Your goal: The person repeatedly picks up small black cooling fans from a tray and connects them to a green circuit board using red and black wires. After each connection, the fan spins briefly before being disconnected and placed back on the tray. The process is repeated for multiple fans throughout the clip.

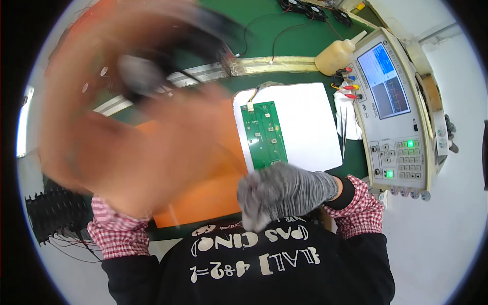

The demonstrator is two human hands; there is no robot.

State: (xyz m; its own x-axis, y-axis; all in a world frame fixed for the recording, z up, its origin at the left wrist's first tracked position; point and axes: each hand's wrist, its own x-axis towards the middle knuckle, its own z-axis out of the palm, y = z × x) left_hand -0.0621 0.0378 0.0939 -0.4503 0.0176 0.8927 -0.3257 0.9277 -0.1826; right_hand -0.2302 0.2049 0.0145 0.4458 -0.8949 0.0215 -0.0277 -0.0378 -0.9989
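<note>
My left hand [168, 147], bare and smeared by motion, is raised close to the camera over an orange mat [213, 198]. Around its blurred upper part shows a dark object [193, 38] with a pale patch; its kind and whether my fingers grip it cannot be made out. My right hand [284, 193] wears a grey knitted glove, its fingers curled in near my chest; what they hold, if anything, is hidden. Just beyond the glove lies a green circuit board [264, 134], with a white connector and thin wires at its far end, on a white sheet [310, 112].
To the right stands a test instrument [391, 112] with a lit screen and coloured leads. A squeeze bottle [335, 56] is beside it, and tweezers [344, 127] lie on white tissue. Several black fans [315, 12] with wires sit at the back. Black ribbed parts [56, 211] are at left.
</note>
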